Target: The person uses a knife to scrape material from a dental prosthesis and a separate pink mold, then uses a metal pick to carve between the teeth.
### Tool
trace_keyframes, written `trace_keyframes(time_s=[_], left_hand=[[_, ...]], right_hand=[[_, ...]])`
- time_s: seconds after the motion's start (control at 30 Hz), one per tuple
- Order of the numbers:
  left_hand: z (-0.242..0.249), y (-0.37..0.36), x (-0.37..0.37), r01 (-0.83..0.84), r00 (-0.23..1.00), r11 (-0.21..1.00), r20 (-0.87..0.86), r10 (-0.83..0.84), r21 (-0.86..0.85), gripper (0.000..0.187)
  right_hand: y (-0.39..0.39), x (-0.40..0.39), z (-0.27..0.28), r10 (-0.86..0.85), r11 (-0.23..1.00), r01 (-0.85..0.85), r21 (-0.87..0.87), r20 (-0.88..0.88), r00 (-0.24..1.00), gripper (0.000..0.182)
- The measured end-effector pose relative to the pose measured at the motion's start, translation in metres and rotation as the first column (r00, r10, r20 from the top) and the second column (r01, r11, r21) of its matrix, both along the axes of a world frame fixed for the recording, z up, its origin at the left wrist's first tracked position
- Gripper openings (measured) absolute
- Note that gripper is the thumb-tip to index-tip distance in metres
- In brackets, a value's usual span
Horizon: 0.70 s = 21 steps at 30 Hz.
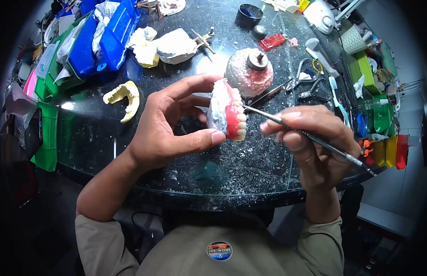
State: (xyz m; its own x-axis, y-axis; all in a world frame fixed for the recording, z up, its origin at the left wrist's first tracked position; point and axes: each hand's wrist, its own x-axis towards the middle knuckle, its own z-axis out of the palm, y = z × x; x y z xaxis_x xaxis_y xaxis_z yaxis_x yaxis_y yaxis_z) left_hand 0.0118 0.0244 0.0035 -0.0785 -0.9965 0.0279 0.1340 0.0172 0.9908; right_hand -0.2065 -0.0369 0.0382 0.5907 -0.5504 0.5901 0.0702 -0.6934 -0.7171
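Note:
A dental model [219,108] with a white plaster base, red-pink wax and a row of cream teeth is held upright over the bench. My left hand [169,122] grips its plaster side, the thumb at the lower edge and the fingers at the top and behind. Between the thumb and fingers of my right hand [317,138] is a thin metal carving tool [324,146]. The tool's tip points left and lies at the teeth; whether it touches them I cannot tell. Behind the model stands a round plaster-and-pink burner-like object [250,73] with a metal top.
On the black bench [176,177] lie a yellowish arch [126,101], plaster blocks [176,46], pliers [310,85] and a toothbrush [335,92]. Blue bins [116,37] stand at the back left. A red block [272,42] and a black cup [249,16] are farther back.

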Motion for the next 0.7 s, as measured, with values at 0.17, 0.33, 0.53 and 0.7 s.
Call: trace_keyframes(time_s=[0.17, 0.33, 0.53, 0.7], left_hand=[[-0.008, 0.0, -0.001, -0.054, 0.994, 0.975, 0.081, 0.073, -0.217, 0.07], [-0.008, 0.001, -0.004, -0.106, 0.987, 0.968, 0.094, 0.131, -0.228, 0.073], [-0.009, 0.002, -0.006, -0.123, 0.978, 0.965, 0.135, 0.157, -0.233, 0.074], [-0.01, 0.002, -0.007, -0.13, 0.966, 0.95, 0.182, 0.186, -0.283, 0.075]], right_hand=[[0.007, 0.002, -0.001, -0.038, 0.99, 0.035, 0.139, 0.02, 0.999, 0.017], [0.007, 0.003, -0.007, -0.062, 0.998, 0.062, 0.019, 0.027, 0.998, 0.018], [0.005, 0.006, -0.013, -0.073, 0.995, 0.077, -0.065, 0.06, 0.996, 0.02], [0.004, 0.005, -0.015, -0.054, 0.998, 0.053, 0.016, 0.052, 0.997, 0.022]])
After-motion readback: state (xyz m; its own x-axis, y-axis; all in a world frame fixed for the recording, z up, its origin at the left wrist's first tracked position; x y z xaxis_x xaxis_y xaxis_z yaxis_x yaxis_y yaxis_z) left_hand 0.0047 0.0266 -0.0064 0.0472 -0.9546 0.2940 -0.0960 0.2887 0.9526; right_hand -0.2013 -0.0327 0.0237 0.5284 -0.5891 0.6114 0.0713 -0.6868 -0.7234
